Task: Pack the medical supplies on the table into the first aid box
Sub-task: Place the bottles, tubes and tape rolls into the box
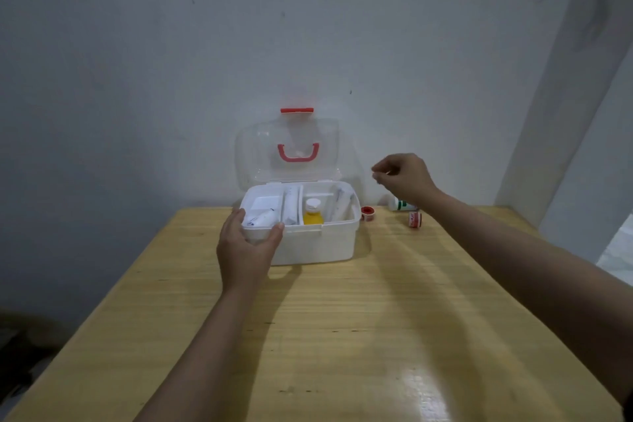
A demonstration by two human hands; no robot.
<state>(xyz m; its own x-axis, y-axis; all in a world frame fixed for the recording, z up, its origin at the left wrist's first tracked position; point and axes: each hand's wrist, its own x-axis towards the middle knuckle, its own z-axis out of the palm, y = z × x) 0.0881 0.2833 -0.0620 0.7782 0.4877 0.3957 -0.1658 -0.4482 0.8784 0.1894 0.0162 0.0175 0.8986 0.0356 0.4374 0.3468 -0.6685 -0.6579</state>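
A white first aid box stands at the far middle of the wooden table, its clear lid with a red handle raised upright. Inside lie a yellow bottle, a white tube and wrapped packets. My left hand grips the box's front left corner. My right hand hovers to the right of the box, above the table, fingers curled loosely with nothing visible in them. Below it on the table lie a red tape roll, a second red roll and a white bottle on its side.
The wooden table stands against a pale wall, with a wall corner and pillar at the right. Dark floor and clutter show past the table's left edge.
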